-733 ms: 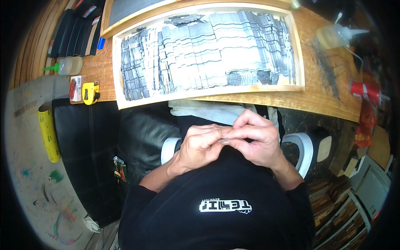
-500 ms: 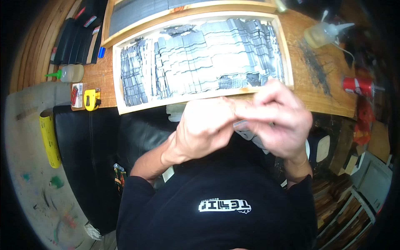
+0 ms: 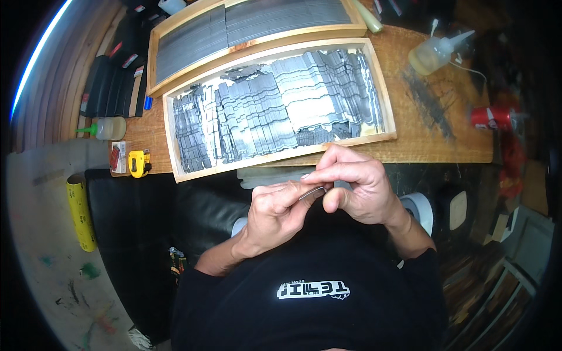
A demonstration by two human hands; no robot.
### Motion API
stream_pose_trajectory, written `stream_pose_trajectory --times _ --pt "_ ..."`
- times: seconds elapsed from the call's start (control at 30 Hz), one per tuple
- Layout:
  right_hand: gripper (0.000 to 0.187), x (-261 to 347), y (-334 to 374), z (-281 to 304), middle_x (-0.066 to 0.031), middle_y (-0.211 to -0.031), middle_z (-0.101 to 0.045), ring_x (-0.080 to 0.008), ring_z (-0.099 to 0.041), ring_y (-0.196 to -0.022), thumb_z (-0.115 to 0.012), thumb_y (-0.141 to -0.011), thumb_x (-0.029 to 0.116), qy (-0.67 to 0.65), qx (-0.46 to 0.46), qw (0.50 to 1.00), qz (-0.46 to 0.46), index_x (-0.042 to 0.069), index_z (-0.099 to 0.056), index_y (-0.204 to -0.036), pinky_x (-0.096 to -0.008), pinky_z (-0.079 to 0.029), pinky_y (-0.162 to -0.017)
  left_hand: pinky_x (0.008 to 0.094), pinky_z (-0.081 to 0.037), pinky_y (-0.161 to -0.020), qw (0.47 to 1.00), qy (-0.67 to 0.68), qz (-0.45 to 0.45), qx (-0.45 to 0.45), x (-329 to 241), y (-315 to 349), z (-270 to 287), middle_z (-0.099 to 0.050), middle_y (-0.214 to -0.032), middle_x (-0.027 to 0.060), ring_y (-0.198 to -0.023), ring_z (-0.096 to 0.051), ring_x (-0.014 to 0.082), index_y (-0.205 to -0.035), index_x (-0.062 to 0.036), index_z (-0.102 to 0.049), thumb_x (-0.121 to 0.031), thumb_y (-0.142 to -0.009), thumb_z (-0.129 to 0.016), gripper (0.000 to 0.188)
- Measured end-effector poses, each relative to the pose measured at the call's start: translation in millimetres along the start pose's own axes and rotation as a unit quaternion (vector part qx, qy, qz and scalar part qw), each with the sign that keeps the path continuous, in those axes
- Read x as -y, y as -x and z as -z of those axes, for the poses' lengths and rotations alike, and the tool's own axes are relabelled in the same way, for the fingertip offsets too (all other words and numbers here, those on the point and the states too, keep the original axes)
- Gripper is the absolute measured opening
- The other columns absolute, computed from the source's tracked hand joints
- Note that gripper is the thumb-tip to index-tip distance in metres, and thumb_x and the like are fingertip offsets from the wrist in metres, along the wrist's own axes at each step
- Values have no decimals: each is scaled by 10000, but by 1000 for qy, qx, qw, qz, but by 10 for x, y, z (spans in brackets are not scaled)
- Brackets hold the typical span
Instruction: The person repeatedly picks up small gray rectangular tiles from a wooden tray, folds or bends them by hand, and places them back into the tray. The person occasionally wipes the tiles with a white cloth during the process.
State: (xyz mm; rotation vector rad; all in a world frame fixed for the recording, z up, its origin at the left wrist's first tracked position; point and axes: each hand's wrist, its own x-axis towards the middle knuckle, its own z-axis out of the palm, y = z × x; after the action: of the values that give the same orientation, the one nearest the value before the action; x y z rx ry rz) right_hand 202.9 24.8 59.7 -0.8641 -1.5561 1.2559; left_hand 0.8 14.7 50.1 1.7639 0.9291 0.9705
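My left hand (image 3: 274, 213) is closed, pinching a small, thin, dark flat piece (image 3: 313, 193) between thumb and fingers. From the other side my right hand (image 3: 360, 184) curls its fingers over the piece's far end, with its thumb just below. Both hands meet over my lap, just in front of the table edge. Beyond them lies a shallow wooden tray (image 3: 275, 159) filled with rows of thin grey strips (image 3: 252, 111), stacked unevenly and broken in places.
Behind it a second wooden tray (image 3: 193, 83) holds neater dark strips (image 3: 263, 26). A yellow tape measure (image 3: 139, 164) and a green-tipped bottle (image 3: 110, 128) are at left. A squeeze bottle (image 3: 430, 57) and a red can (image 3: 490, 118) stand right. A yellow roll (image 3: 81, 213) lies farther left.
Both hands have come lower and closer to my body, and the right hand has shifted left. The thin piece shows more plainly between them. The view has tilted, so the trays appear lower.
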Motion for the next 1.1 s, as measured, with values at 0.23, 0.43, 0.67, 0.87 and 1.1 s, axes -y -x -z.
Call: stream_pose_trajectory --times 0.23,0.43,0.67,0.87,1.1 --pt "159 -90 188 -50 -70 -898 -727 -173 -707 -830 -832 -828 -23 -7 -4 998 -68 21 -810 -979 -285 -558 -731 305 -590 -643 996 19 78 38 81 199 -20 -781 -888 189 -731 -780 270 -1145 13 -774 31 -885 -783 261" --pt "159 -147 233 -73 -66 -877 -722 -166 -699 -799 -849 -808 -21 -11 -4 997 -77 17 -807 -957 -282 -550 -703 301 -563 -604 995 31 89 32 107 247 -53 -764 -830 186 -682 -759 252 -1127 26 -774 18 -897 -783 231" --pt "160 -173 256 -81 -63 -857 -715 -157 -692 -780 -868 -792 -14 -10 -4 997 -76 11 -802 -936 -275 -541 -681 302 -538 -575 995 29 93 36 132 275 -63 -747 -795 185 -647 -739 238 -1115 32 -775 14 -903 -772 213" --pt "158 -176 268 -76 -62 -852 -712 -147 -688 -766 -882 -787 -1 5 -1 997 -74 7 -797 -921 -272 -539 -663 310 -583 -632 992 29 107 60 87 230 -28 -773 -878 202 -745 -782 277 -1108 29 -775 12 -903 -764 206" --pt "154 -147 270 -108 -61 -844 -708 -142 -688 -743 -885 -784 2 18 -13 998 -66 7 -792 -907 -259 -544 -642 340 -603 -670 991 53 102 62 174 255 -30 -778 -899 202 -776 -784 318 -1105 27 -773 30 -890 -749 216"
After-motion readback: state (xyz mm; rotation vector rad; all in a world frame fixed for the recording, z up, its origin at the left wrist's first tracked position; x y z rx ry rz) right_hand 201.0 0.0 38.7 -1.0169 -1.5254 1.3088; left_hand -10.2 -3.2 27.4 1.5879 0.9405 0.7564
